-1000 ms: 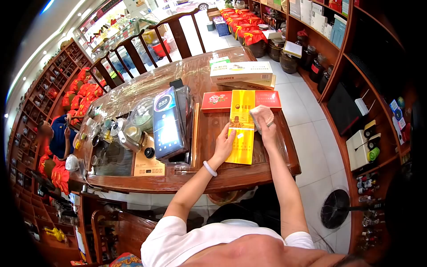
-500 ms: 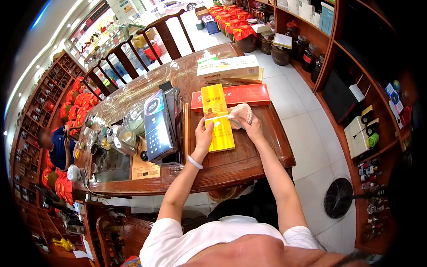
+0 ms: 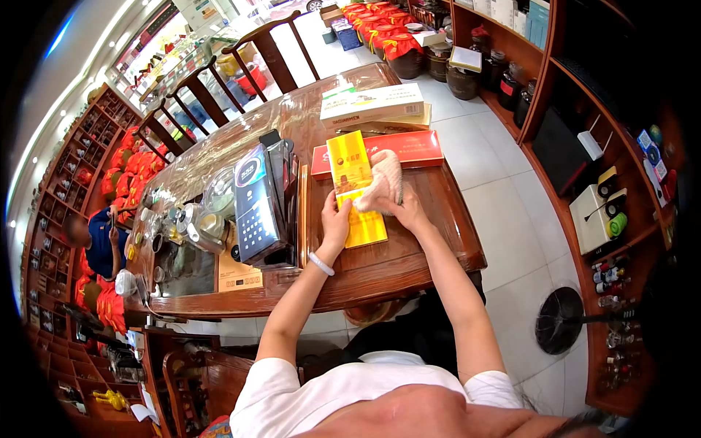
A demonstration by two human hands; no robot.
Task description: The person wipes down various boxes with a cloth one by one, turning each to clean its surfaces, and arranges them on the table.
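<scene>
My left hand (image 3: 336, 221), with a pale bracelet at its wrist, grips the left edge of a long yellow box (image 3: 353, 165). Bunched in my right hand (image 3: 409, 209) is a pinkish-beige cloth (image 3: 383, 181), which lies against the right part of the yellow box and covers some of its face. The far part of the yellow box overlaps a red box (image 3: 412, 148) on the wooden table (image 3: 416, 252). Beyond the red box is a white box (image 3: 372, 104) on top of a tan one.
Dark blue boxes (image 3: 257, 204) stand left of my left hand, beside a glass kettle (image 3: 212, 225) and tea things. A person in blue (image 3: 104, 244) is at the far left. Chairs (image 3: 274, 55) line the far side; a black fan (image 3: 560, 320) stands at the right.
The yellow box and both hands have shifted left in view. The cloth has moved from beside the box onto its face, and more of it is spread out.
</scene>
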